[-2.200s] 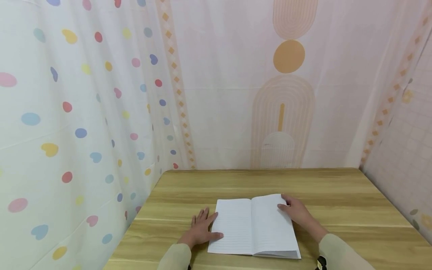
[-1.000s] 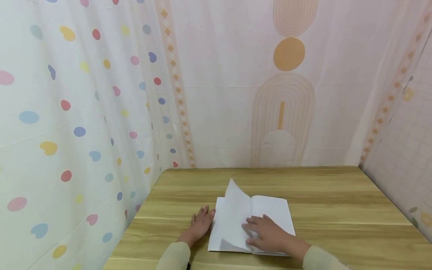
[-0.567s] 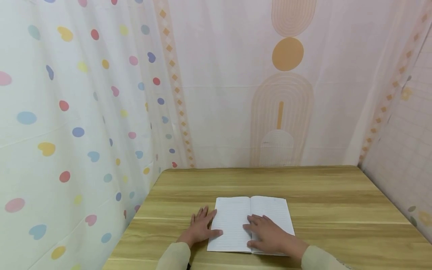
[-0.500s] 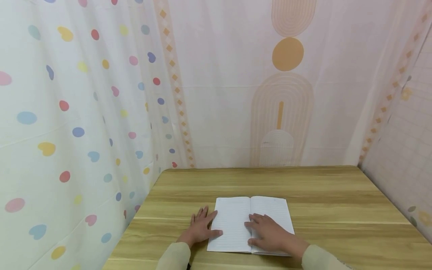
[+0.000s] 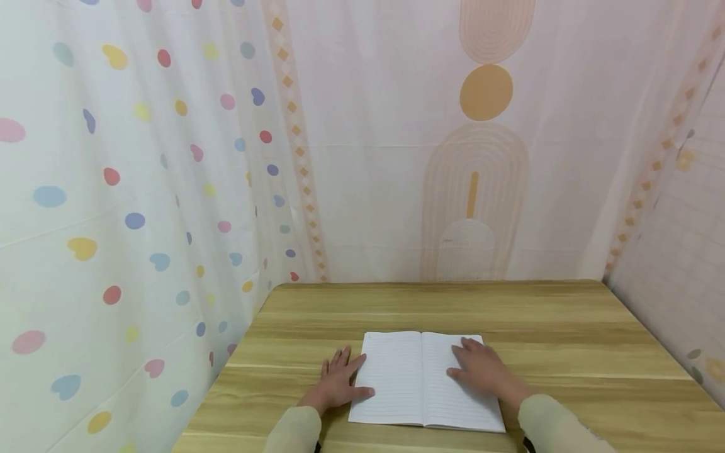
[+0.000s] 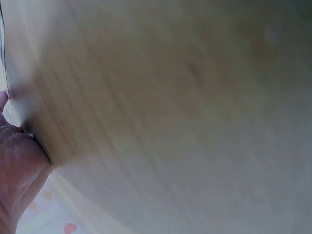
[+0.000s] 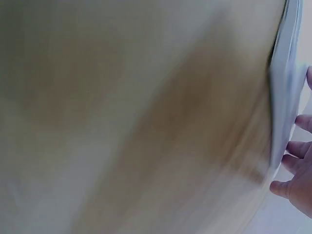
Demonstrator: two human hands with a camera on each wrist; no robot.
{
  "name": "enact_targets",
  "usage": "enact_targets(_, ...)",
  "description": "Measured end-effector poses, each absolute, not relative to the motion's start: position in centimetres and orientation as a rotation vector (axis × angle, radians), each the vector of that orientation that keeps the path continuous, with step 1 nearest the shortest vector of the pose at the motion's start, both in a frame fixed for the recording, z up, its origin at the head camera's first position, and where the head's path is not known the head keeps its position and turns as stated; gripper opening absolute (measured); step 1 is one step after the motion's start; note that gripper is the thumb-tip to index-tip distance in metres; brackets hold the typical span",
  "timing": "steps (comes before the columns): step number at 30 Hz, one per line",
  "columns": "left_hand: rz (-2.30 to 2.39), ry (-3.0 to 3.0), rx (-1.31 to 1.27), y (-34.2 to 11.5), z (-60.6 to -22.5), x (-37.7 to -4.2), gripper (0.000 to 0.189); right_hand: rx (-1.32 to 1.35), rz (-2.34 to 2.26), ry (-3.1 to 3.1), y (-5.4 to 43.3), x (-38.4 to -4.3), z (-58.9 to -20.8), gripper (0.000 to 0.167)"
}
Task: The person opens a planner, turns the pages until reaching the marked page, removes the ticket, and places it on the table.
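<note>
An open notebook (image 5: 393, 377) with white lined pages lies flat on the wooden table, both pages down. My left hand (image 5: 338, 382) rests at its left edge, fingers spread on the wood and thumb across the left page's margin. Over the upper right part of the right page lies my right hand (image 5: 481, 370), fingers extended toward the page's top, covering the outer edge there. The right wrist view shows the notebook's edge (image 7: 285, 97) side-on, with the right hand's fingers along it. In the left wrist view only part of the left hand (image 6: 22, 165) shows.
The wood-grain table (image 5: 442, 305) stretches behind and to both sides of the notebook. A white curtain with coloured dots (image 5: 136, 220) hangs at the left, and a pale patterned curtain (image 5: 374, 189) closes off the back.
A page was lifted at the right corner, turned over to the left and laid flat. My right hand then slid from the centre fold to the right page's outer edge. The left hand stayed.
</note>
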State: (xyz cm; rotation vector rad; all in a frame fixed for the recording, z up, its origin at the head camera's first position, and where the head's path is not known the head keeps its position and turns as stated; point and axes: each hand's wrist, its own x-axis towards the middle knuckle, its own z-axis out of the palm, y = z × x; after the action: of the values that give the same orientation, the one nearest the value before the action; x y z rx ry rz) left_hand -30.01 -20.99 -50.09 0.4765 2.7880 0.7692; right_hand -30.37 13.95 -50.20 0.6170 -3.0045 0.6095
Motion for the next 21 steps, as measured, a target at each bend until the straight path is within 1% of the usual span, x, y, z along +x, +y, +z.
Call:
enact_targets(4, 0.752, 2.798, 0.484, -21.0, -50.1, -29.9, 0.085, 0.488, 0.570, -3.025, 16.0, -31.6, -50.5, 0.062)
enact_targets(7, 0.749, 2.794, 0.483, -21.0, -50.1, -30.0, 0.085, 0.443, 0.569, -3.037, 17.1, -32.0, -50.6, 0.065)
enact_targets(13, 0.763, 2.788, 0.488, -21.0, -50.2, -30.0, 0.085, 0.431, 0.586, -3.045, 17.8, -32.4, -50.6, 0.074)
enact_targets(21, 0.753, 2.789, 0.486, -21.0, -50.1, -30.0, 0.085, 0.422, 0.552, -3.059, 17.7, -32.4, -50.2, 0.076)
